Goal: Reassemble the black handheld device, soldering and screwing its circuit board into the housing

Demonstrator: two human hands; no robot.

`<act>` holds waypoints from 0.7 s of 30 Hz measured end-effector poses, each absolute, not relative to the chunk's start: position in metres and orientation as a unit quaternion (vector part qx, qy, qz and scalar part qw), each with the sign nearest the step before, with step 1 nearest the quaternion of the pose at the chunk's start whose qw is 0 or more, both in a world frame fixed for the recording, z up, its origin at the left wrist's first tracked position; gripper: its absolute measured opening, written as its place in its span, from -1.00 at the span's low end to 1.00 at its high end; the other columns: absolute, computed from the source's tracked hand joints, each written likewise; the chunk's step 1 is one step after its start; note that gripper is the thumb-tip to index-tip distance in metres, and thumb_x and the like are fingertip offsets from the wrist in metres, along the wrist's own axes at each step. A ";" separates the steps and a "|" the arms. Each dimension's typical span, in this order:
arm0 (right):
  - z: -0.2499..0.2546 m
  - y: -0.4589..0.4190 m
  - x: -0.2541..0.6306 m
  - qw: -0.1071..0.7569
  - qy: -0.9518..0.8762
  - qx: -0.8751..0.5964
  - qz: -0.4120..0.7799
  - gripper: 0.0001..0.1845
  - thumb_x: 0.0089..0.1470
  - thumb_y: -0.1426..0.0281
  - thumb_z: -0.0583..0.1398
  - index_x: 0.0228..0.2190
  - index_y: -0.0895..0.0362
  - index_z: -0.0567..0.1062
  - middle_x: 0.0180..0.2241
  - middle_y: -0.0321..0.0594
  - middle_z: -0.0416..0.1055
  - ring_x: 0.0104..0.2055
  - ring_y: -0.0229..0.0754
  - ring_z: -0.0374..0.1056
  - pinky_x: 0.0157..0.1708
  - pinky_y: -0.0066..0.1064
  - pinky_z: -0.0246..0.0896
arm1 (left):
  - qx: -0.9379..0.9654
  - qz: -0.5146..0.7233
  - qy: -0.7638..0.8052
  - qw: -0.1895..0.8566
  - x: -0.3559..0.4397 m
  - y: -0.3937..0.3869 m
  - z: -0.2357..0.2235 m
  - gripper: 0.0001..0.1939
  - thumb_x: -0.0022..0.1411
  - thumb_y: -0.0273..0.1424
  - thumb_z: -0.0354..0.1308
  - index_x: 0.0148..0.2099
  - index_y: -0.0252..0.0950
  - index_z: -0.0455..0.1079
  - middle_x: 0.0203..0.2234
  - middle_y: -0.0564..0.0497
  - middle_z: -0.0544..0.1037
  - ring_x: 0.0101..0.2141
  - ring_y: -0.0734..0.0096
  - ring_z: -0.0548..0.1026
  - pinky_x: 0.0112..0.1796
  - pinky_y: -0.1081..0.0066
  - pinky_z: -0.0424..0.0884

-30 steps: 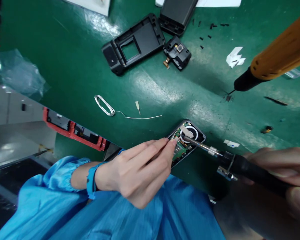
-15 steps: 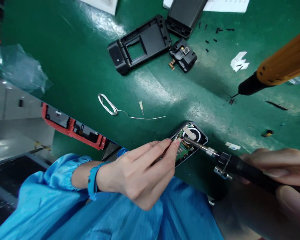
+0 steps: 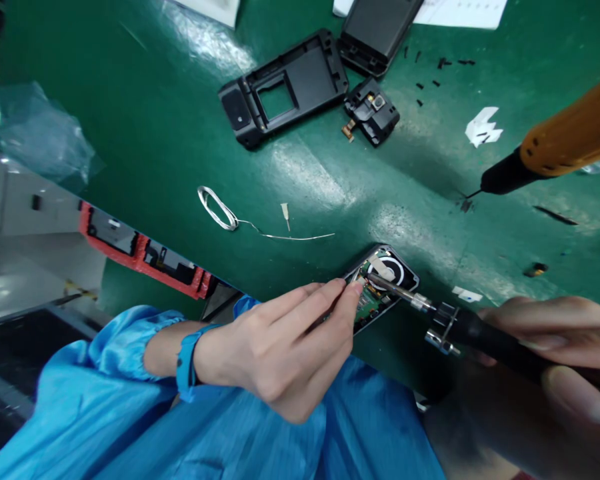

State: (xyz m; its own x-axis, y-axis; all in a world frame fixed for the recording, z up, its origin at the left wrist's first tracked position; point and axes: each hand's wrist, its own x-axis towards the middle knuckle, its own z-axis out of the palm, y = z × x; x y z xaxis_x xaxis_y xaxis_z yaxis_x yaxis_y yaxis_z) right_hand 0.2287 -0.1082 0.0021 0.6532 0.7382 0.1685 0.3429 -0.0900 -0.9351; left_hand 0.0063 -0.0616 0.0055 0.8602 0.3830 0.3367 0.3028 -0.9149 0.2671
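Observation:
My left hand (image 3: 285, 347) is closed, its fingertips pinched over the opened phone-like device. Between them a thin metal tip shows, which looks like tweezers (image 3: 356, 274); the rest is hidden by the fingers. In my right hand (image 3: 565, 340) is a black-handled soldering iron (image 3: 473, 330), a small metal clamp on its neck. Its tip meets the green circuit board (image 3: 366, 307) close to the left fingertips; exact contact is too small to make out. Beside the tip lies a white-ringed round part (image 3: 397, 270) within the device's dark frame (image 3: 415, 277).
A solder wire coil (image 3: 215, 217) and a dispensing needle (image 3: 285, 215) lie left of the device. Farther back are a black housing (image 3: 315, 67), a camera module (image 3: 373, 113) and several small black bits. An orange electric screwdriver (image 3: 570, 137) hangs at the right. A red tray (image 3: 140, 257) sits below the table edge.
The view has shifted slightly, so the tabletop things appear a little farther right. Both hands keep their grips, and the iron's tip stays at nearly the same spot on the board.

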 end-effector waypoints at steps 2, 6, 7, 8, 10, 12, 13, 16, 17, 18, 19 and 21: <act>0.002 -0.109 0.230 0.555 -0.388 -0.714 0.176 -0.46 0.08 -0.16 0.41 -0.63 -0.14 0.41 -0.61 -0.22 0.12 -0.54 0.05 0.42 -0.63 -0.10 0.29 | 0.958 0.191 0.181 0.114 0.006 -0.062 0.006 -0.71 0.52 -0.60 0.07 -0.04 -0.63 0.63 0.01 -0.39 0.74 0.02 -0.05 0.75 -0.01 0.21 0.78; 0.005 -0.108 0.230 0.530 -0.376 -0.741 0.170 -0.49 0.18 -0.15 0.32 -0.60 -0.16 0.37 -0.64 -0.23 0.12 -0.57 0.05 0.41 -0.66 -0.10 0.30 | 0.960 0.189 0.173 0.113 0.005 -0.061 0.006 -0.72 0.52 -0.60 0.08 -0.01 -0.64 0.62 0.02 -0.42 0.72 0.03 -0.04 0.74 0.02 0.21 0.76; 0.006 -0.107 0.230 0.528 -0.374 -0.744 0.167 -0.48 0.18 -0.16 0.31 -0.61 -0.16 0.36 -0.64 -0.22 0.11 -0.59 0.05 0.39 -0.67 -0.10 0.29 | 0.960 0.193 0.172 0.109 0.005 -0.061 0.005 -0.72 0.52 -0.59 0.08 -0.02 -0.63 0.63 0.01 -0.41 0.73 0.02 -0.03 0.74 0.02 0.21 0.75; 0.006 -0.108 0.230 0.527 -0.373 -0.746 0.165 -0.48 0.17 -0.17 0.31 -0.61 -0.16 0.36 -0.64 -0.22 0.12 -0.59 0.05 0.38 -0.67 -0.09 0.28 | 0.959 0.196 0.173 0.107 0.006 -0.061 0.005 -0.72 0.52 -0.59 0.08 -0.03 -0.62 0.63 0.01 -0.40 0.73 0.02 -0.03 0.74 0.01 0.22 0.75; 0.005 -0.109 0.230 0.530 -0.375 -0.741 0.169 -0.48 0.11 -0.19 0.34 -0.62 -0.16 0.38 -0.62 -0.20 0.12 -0.58 0.05 0.38 -0.66 -0.08 0.28 | 0.958 0.195 0.180 0.108 0.006 -0.061 0.005 -0.72 0.52 -0.60 0.07 -0.05 -0.61 0.63 0.00 -0.39 0.73 0.01 -0.03 0.75 0.00 0.22 0.75; 0.003 -0.112 0.232 0.540 -0.384 -0.729 0.169 -0.48 0.08 -0.17 0.38 -0.63 -0.15 0.40 -0.61 -0.19 0.14 -0.58 0.04 0.35 -0.65 -0.08 0.29 | 0.957 0.193 0.185 0.112 0.006 -0.061 0.006 -0.71 0.52 -0.60 0.06 -0.06 -0.62 0.63 0.01 -0.39 0.73 0.01 -0.04 0.75 0.00 0.22 0.75; 0.002 -0.113 0.232 0.543 -0.394 -0.722 0.169 -0.49 0.06 -0.16 0.39 -0.64 -0.15 0.41 -0.61 -0.19 0.16 -0.59 0.01 0.32 -0.64 -0.08 0.29 | 0.958 0.190 0.184 0.115 0.006 -0.062 0.006 -0.72 0.51 -0.60 0.07 -0.06 -0.62 0.63 0.02 -0.40 0.73 0.02 -0.04 0.74 0.01 0.21 0.75; 0.001 -0.114 0.233 0.537 -0.402 -0.723 0.164 -0.50 0.06 -0.16 0.37 -0.63 -0.15 0.41 -0.62 -0.19 0.20 -0.63 -0.04 0.23 -0.64 -0.07 0.33 | 0.960 0.188 0.173 0.115 0.005 -0.061 0.007 -0.72 0.51 -0.60 0.07 -0.04 -0.63 0.63 0.02 -0.42 0.72 0.03 -0.05 0.74 0.03 0.21 0.75; 0.001 -0.114 0.233 0.532 -0.399 -0.729 0.161 -0.50 0.05 -0.18 0.36 -0.62 -0.15 0.40 -0.62 -0.19 0.20 -0.64 -0.04 0.22 -0.64 -0.07 0.33 | 0.960 0.187 0.171 0.115 0.005 -0.061 0.007 -0.71 0.51 -0.60 0.07 -0.03 -0.64 0.62 0.03 -0.43 0.72 0.04 -0.05 0.74 0.03 0.21 0.75; 0.001 -0.114 0.233 0.526 -0.399 -0.734 0.160 -0.49 0.05 -0.19 0.35 -0.62 -0.15 0.39 -0.62 -0.19 0.19 -0.64 -0.04 0.23 -0.65 -0.07 0.33 | 0.961 0.185 0.171 0.115 0.005 -0.061 0.007 -0.70 0.52 -0.60 0.06 -0.03 -0.64 0.62 0.03 -0.43 0.72 0.04 -0.05 0.74 0.03 0.21 0.75; 0.002 -0.114 0.233 0.523 -0.397 -0.738 0.158 -0.48 0.05 -0.20 0.35 -0.63 -0.16 0.38 -0.63 -0.19 0.18 -0.64 -0.03 0.23 -0.65 -0.08 0.32 | 0.961 0.187 0.172 0.113 0.005 -0.061 0.007 -0.70 0.52 -0.60 0.05 -0.03 -0.64 0.62 0.02 -0.42 0.73 0.03 -0.04 0.74 0.02 0.21 0.75; 0.002 -0.114 0.232 0.522 -0.397 -0.739 0.155 -0.48 0.05 -0.21 0.35 -0.63 -0.16 0.39 -0.63 -0.20 0.16 -0.63 -0.02 0.24 -0.66 -0.07 0.31 | 0.960 0.188 0.174 0.108 0.005 -0.060 0.007 -0.69 0.52 -0.60 0.03 -0.04 -0.61 0.63 0.01 -0.39 0.74 0.02 -0.01 0.75 0.01 0.22 0.76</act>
